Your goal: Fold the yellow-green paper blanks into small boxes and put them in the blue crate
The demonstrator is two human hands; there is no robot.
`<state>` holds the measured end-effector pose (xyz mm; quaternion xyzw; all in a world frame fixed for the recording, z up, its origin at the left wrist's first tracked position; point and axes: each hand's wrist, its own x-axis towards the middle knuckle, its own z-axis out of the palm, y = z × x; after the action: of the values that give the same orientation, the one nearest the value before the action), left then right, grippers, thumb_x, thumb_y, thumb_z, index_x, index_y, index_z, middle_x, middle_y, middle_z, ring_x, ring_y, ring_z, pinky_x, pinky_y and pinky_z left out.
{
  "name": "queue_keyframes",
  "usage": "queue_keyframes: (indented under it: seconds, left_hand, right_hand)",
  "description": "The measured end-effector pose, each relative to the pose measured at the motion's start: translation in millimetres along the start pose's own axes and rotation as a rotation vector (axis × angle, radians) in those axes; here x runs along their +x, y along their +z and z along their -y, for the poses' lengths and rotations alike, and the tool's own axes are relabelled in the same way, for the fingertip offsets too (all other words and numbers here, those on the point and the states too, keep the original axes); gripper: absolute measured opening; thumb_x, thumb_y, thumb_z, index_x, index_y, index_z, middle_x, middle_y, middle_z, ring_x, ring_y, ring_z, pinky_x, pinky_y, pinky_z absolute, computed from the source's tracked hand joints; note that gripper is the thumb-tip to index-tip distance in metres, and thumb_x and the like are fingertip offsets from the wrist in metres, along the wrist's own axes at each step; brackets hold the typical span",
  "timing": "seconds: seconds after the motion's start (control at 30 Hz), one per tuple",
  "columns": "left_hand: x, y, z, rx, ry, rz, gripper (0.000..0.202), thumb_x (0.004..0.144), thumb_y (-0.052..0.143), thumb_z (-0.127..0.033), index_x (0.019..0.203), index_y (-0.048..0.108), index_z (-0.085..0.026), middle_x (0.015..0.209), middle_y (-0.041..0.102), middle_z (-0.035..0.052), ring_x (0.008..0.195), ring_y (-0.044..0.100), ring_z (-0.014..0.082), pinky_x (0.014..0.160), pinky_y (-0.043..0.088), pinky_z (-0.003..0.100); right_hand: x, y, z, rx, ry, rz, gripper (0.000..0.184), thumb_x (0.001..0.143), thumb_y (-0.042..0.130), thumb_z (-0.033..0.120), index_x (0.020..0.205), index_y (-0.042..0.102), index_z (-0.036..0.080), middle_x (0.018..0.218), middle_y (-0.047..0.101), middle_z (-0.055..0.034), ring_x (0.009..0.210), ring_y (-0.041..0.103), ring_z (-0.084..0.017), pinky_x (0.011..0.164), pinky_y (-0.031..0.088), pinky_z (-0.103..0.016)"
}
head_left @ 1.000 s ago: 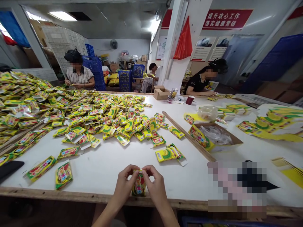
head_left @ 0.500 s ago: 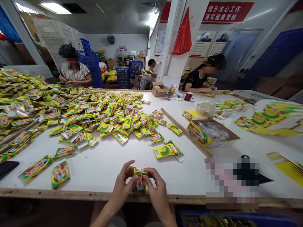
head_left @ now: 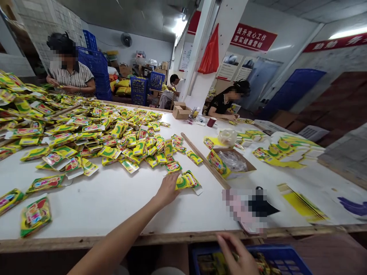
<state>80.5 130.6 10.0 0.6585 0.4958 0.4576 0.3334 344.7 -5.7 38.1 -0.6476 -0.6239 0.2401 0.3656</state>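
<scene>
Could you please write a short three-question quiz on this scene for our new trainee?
1. Multiple choice: the left hand is at (a) the maroon cup, (b) a small yellow-green carton, (c) the red bag.
2. True or false: the right hand is above the carton pile on the table.
3. Fill in: in this view, the open box holding clear plastic lies to the ____ of the wooden strip.

Key: 1. b. 2. False; it is over the blue crate. 3. right.
</scene>
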Motion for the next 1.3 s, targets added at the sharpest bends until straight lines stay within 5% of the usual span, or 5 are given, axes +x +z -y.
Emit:
queue_keyframes:
  seconds: [0.3,0.47,0.87,1.03,1.3]
  left_hand:
    - [-69.6,-30.8,-15.8,-0.326,-0.192,0.14,0.032,0.095,0.041,-0.04,0.119,0.046,-0.019,0.089,0.071,0.0066,0.08,0.067,0.0197,0.071,0.05,0.031]
    - [-110.2,-47.7,-16.8,-0.574,-0.29,-0.024,0.045,0.09,0.053,-0.049,0.123,0.04,-0.022,0.084,0.068,0.003,0.073,0.064,0.0172,0.067,0.047,0.028]
    - [-124.5,-77.1,-2.7,-0.454,-0.236,0.051,0.034,0.089,0.059,-0.038,0.117,0.046,-0.023,0.081,0.064,0.0005,0.079,0.063,0.018,0.07,0.047,0.027]
    - [-117.1,-82.3,2.0,-0.541,-0.224,-0.039,0.021,0.084,0.066,-0.035,0.091,0.053,-0.02,0.077,0.063,-0.0014,0.07,0.062,0.014,0.064,0.046,0.023]
    - [-117.3,-81.1,-2.6,-0.494,-0.177,-0.098,0.023,0.085,0.065,-0.033,0.102,0.063,-0.019,0.101,0.07,0.008,0.096,0.066,0.0223,0.086,0.051,0.034]
  right_hand:
    - [30.7,125.8,50.9,0.604,0.044,-0.024,0.039,0.079,0.065,0.046,0.107,0.057,0.021,0.108,0.07,-0.0129,0.096,0.069,-0.025,0.078,0.057,-0.035]
    - [22.7,161.1,78.9,0.802,0.041,0.155,0.033,0.084,0.062,0.042,0.107,0.05,0.022,0.094,0.072,-0.0095,0.086,0.071,-0.023,0.075,0.058,-0.035]
    - [22.3,157.9,88.7,0.587,-0.146,0.387,0.022,0.087,0.057,0.028,0.108,0.058,0.021,0.085,0.069,-0.0023,0.075,0.066,-0.018,0.071,0.053,-0.027]
    - [36.7,166.0,103.6,0.532,-0.205,0.347,0.016,0.088,0.056,0.032,0.08,0.061,0.019,0.079,0.065,-0.0025,0.079,0.064,-0.019,0.074,0.051,-0.027]
    - [30.0,167.8,102.2,0.553,-0.267,0.303,0.015,0.088,0.057,0.024,0.097,0.067,0.019,0.094,0.07,-0.0064,0.088,0.066,-0.02,0.078,0.052,-0.028]
